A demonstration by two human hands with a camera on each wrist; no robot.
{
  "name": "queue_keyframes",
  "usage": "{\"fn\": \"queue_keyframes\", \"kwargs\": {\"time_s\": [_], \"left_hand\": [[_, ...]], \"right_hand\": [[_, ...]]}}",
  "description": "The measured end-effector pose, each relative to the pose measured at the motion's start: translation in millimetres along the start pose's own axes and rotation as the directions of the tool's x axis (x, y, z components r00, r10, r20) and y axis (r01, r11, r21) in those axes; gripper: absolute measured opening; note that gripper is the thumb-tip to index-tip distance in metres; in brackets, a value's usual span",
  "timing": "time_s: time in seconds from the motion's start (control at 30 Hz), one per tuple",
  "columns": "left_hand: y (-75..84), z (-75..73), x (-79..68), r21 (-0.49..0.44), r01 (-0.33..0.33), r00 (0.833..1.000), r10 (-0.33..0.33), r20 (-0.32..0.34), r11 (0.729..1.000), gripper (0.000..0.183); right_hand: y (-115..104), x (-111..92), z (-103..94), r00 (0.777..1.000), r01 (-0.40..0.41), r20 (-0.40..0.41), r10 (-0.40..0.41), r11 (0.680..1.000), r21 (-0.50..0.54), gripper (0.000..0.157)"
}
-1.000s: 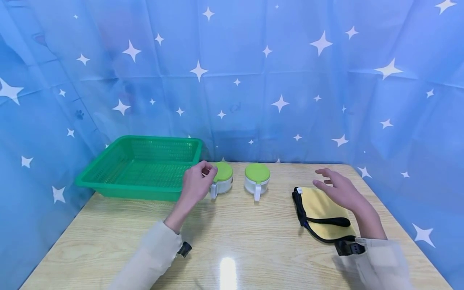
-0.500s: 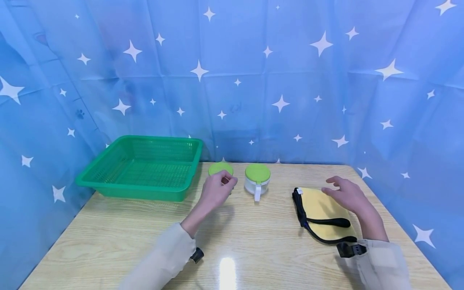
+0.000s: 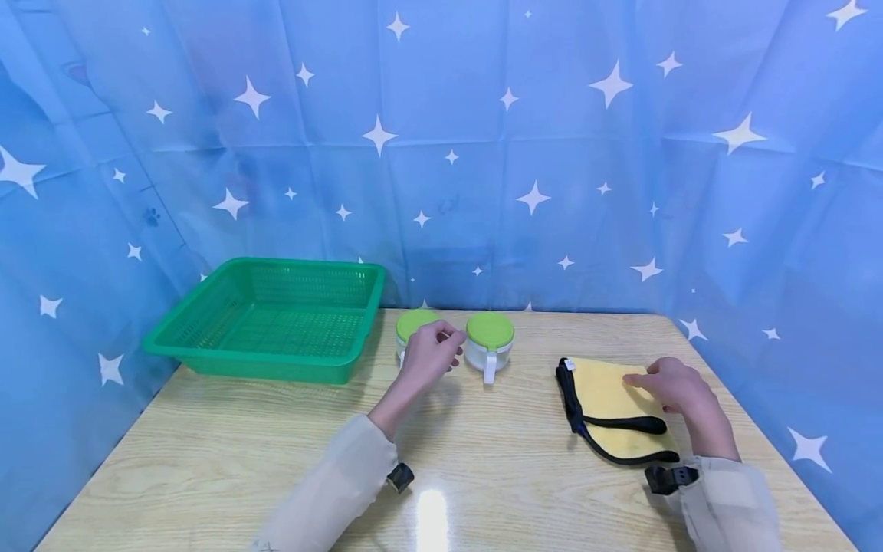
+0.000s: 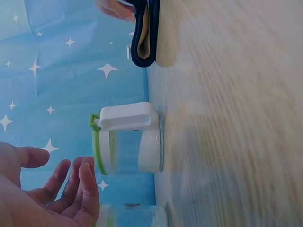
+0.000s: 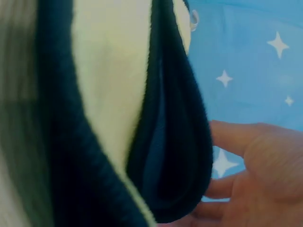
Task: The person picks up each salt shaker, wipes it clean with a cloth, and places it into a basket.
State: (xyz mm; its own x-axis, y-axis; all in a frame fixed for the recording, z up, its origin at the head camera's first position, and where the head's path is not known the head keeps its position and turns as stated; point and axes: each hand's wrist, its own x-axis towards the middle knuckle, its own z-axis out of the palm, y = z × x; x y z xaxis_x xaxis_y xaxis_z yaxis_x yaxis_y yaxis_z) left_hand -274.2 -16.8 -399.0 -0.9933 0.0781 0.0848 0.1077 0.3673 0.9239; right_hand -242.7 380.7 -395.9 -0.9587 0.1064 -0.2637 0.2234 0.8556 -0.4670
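A table [image 3: 497,460] bears a green basket [image 3: 258,366] on the left and a folded yellow cloth [image 3: 603,383] on the right. The right hand [image 3: 683,389] hovers loosely spread over the cloth; contact cannot be told. The left hand [image 3: 426,359], empty, thumb parted from relaxed fingers, is near two lidded jars [image 3: 490,331].

Bright, even light washes the table [image 3: 497,460] in the head view, where white glare [image 3: 432,521] burns out a patch on the near side of the left hand [image 3: 431,354] and a soft shadow [image 3: 447,397] falls below it. The left wrist view is dimmer and slightly soft. In the right wrist view, murky and dark, the cloth [image 5: 109,71] beside the right hand [image 5: 272,170] blurs.
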Motion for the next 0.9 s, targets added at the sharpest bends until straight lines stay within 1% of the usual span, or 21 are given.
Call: {"fn": "queue_keyframes", "kwargs": {"time_s": [0.03,0.1,0.23,0.33,0.4,0.5,0.53,0.57,0.63,0.7,0.77,0.87,0.9], "left_hand": [[0.0,1.9,0.9,-0.014,0.005,1.000,-0.005,0.002,1.000,0.024],[0.1,5.4,2.5,-0.034,0.015,1.000,-0.015,0.005,0.999,0.024],[0.5,11.0,4.2,-0.025,0.042,0.999,-0.042,0.004,0.999,0.028],[0.3,13.6,4.7,0.008,0.065,0.998,-0.065,0.002,0.998,0.030],[-0.1,15.0,5.0,0.016,0.079,0.997,-0.079,0.001,0.997,0.029],[-0.7,16.5,4.5,0.002,0.093,0.996,-0.093,0.004,0.996,0.025],[-0.8,16.7,4.2,-0.003,0.097,0.995,-0.097,0.003,0.995,0.023],[-1.0,16.9,3.8,-0.010,0.100,0.995,-0.100,0.003,0.995,0.022],[-1.4,17.0,2.5,-0.019,0.104,0.995,-0.104,0.014,0.994,0.022],[-1.4,17.2,0.9,-0.016,0.110,0.993,-0.109,0.036,0.994,0.024],[-2.0,18.0,-0.5,-0.017,0.119,0.991,-0.117,0.067,0.993,0.026],[-2.2,19.3,-1.5,-0.014,0.135,0.986,-0.133,0.100,0.991,0.029],[-2.2,19.9,-1.5,-0.016,0.142,0.985,-0.139,0.106,0.990,0.029]], "right_hand": [[2.3,0.3,1.8,1.000,-0.008,0.011,0.008,1.000,0.023,0.050],[7.6,1.6,5.6,0.999,-0.020,0.031,0.018,0.997,0.069,0.054],[17.7,4.9,9.5,0.999,0.001,0.043,-0.008,0.989,0.148,0.054],[21.3,7.2,9.1,0.998,0.019,0.053,-0.031,0.976,0.216,0.050],[20.9,7.4,7.2,0.998,0.017,0.051,-0.031,0.965,0.262,0.046],[18.4,6.6,3.7,0.999,0.006,0.047,-0.021,0.954,0.300,0.035],[17.4,6.1,2.4,0.999,0.003,0.050,-0.019,0.951,0.308,0.036],[16.7,6.0,1.4,0.998,-0.002,0.058,-0.017,0.949,0.315,0.047],[16.0,4.8,-0.4,0.997,-0.005,0.076,-0.021,0.944,0.328,0.074],[16.7,3.7,-0.9,0.996,-0.003,0.083,-0.029,0.932,0.361,0.082],[18.5,2.6,-1.0,0.996,0.010,0.077,-0.043,0.921,0.389,0.082],[20.8,1.7,-0.5,0.996,0.035,0.060,-0.068,0.896,0.442,0.080],[21.4,1.4,-0.8,0.995,0.047,0.062,-0.083,0.891,0.451,0.085]]}}
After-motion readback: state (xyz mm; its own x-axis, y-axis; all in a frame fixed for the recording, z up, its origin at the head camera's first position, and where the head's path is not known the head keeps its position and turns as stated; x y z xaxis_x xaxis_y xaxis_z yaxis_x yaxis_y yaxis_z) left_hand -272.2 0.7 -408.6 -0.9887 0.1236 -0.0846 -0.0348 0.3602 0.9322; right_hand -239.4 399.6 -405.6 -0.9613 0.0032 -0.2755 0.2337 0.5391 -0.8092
